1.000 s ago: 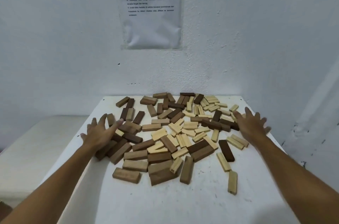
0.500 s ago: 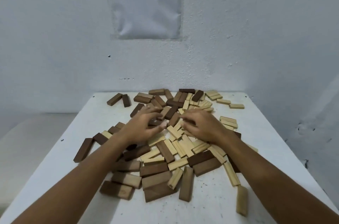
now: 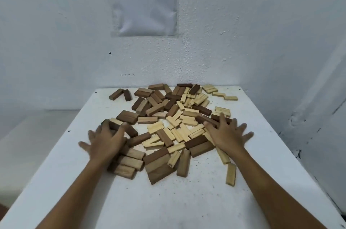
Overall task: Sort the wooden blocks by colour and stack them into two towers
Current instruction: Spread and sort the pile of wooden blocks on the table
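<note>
Head view: the blocks (image 3: 168, 127) lie in one mixed heap on the middle and far part of the table (image 3: 177, 200), dark brown ones mostly left and far-centre, pale ones mostly centre and right, many overlapping. Half a second ago both hands were together, fingers curled in the heap's middle; now they have swept apart to its flanks. The left hand (image 3: 106, 142) rests on dark blocks at the left side, fingers spread and blurred. The right hand (image 3: 227, 135) lies flat on the right edge of the heap, fingers splayed and holding nothing. The heap looks more spread, with a small bare patch near its centre, so this reads as loosening and parting the colours; no tower is begun and sorting is barely started.

A few pale blocks (image 3: 230, 98) sit near the far right edge, and two dark ones (image 3: 119, 94) near the far left corner; a careless sweep could push them off. The near half of the table offers open room for two towers. Behind stands a wall (image 3: 56, 41) with a sheet (image 3: 144, 3) stuck on it.
</note>
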Motion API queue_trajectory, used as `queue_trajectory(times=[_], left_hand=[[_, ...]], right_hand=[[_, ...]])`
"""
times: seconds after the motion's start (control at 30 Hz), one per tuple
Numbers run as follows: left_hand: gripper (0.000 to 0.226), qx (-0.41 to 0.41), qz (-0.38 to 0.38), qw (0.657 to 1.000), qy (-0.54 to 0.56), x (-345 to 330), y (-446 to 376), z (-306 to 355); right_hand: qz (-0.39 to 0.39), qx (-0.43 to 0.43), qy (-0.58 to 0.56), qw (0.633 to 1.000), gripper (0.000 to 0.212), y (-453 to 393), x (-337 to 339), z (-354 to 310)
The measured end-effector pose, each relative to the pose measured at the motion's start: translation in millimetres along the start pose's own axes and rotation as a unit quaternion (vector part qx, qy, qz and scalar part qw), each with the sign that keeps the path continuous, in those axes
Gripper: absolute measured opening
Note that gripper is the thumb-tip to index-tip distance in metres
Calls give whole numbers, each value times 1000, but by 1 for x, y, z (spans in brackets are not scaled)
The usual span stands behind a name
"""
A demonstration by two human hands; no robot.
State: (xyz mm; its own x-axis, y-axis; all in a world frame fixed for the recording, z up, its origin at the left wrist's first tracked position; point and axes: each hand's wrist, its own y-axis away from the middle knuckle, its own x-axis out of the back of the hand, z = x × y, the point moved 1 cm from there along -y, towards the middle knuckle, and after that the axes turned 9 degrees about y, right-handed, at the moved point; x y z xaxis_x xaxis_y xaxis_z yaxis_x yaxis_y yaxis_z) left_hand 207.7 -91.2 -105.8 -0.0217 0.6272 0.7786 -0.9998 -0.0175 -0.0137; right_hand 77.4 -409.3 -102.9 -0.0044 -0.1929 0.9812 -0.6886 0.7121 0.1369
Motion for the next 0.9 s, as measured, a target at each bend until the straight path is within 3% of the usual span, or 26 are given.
queue_trajectory(times=[0.13, 0.2, 0.27, 0.33, 0.4, 0.5, 0.6, 0.73, 0.83, 0.9], left_hand=[[68, -6, -43, 997, -66, -29, 3, 44], [70, -31, -64, 993, -93, -37, 5, 59], [74, -87, -86, 984, -129, -44, 5, 65], [75, -150, -126, 967, -160, -47, 3, 69], [72, -208, -175, 948, -163, -45, 2, 73], [84, -273, -223, 928, -124, -30, 6, 69], [109, -338, -234, 909, -72, 1, 18, 49], [112, -417, -212, 881, -76, 29, 52, -5], [128, -390, -197, 893, -109, 22, 73, -28], [128, -364, -179, 908, -105, 10, 76, -25]], right_hand=[[6, 7, -78, 997, 76, -3, 8, -44], [48, 33, -73, 996, 69, -2, 14, -60], [114, 105, -3, 988, 61, -2, 14, -71], [138, 231, 69, 961, 55, -1, 9, -77], [76, 350, 81, 930, 50, 1, 7, -79], [43, 425, -27, 904, 47, 13, 16, -73], [43, 429, -56, 900, 69, 34, 23, -43], [-7, 398, 86, 913, 113, 61, 15, 22], [-30, 341, 123, 931, 117, 72, -1, 51], [-21, 316, 107, 943, 109, 75, -9, 47]])
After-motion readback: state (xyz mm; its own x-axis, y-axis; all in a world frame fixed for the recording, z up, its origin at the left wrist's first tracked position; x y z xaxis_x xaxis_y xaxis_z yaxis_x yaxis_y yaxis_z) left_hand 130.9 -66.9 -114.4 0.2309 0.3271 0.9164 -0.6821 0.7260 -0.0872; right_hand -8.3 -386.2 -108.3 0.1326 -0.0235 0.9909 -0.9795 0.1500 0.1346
